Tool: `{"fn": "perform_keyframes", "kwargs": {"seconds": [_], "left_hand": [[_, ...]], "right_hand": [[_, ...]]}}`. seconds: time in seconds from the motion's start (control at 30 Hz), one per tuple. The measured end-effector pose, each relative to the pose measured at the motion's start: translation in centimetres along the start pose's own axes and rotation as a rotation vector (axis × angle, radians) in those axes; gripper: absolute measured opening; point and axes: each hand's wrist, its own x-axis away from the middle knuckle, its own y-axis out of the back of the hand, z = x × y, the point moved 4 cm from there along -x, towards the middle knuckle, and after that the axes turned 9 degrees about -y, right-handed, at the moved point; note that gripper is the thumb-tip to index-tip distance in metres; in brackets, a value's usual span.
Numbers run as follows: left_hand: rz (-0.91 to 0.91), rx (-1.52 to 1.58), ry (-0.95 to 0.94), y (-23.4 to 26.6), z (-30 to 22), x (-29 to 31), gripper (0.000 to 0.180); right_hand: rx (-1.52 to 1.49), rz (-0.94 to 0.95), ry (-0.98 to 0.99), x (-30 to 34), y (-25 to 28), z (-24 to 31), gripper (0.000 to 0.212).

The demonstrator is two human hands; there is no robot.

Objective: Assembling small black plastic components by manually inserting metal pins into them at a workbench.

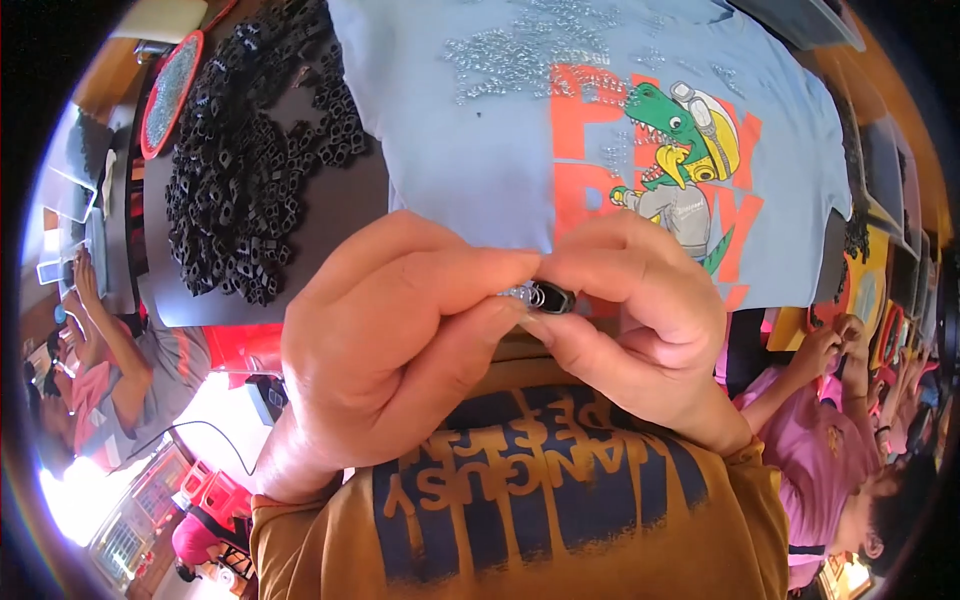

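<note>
In front of my chest, my left hand (385,330) pinches a small metal coil spring (521,293) between thumb and forefinger. My right hand (645,310) grips a small black hollow plastic piece (553,298), which looks like a cord-lock body. The spring's end meets the open side of this piece; how far in it sits is hard to see. Both hands' fingertips nearly touch. Beyond them, a light blue T-shirt (460,170) with a cartoon dinosaur print is spread over the table, and many loose springs (530,50) lie scattered on it.
To the left, a big heap of black plastic pieces (240,180) covers part of the dark table (335,235). A red-rimmed round tray (150,125) of springs stands at the far left. Other people sit close by on both sides, including one in a pink shirt (800,430) at right.
</note>
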Motion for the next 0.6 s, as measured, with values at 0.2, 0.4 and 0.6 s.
{"fn": "perform_keyframes", "kwargs": {"seconds": [0.2, 0.4, 0.6], "left_hand": [[-0.042, 0.008, -0.046, 0.0, 0.6, 1.1, 0.021], [-0.082, -0.012, -0.072, -0.2, 1.3, 2.1, 0.026], [-0.053, -0.267, -0.218, -1.2, 1.3, 2.7, 0.042]], "right_hand": [[0.077, 0.007, 0.010, 0.1, -0.7, -0.3, 0.027], [0.161, 0.067, 0.005, -0.5, -1.6, -0.3, 0.026], [0.179, 0.047, 0.043, -0.5, -1.6, -0.8, 0.027]]}}
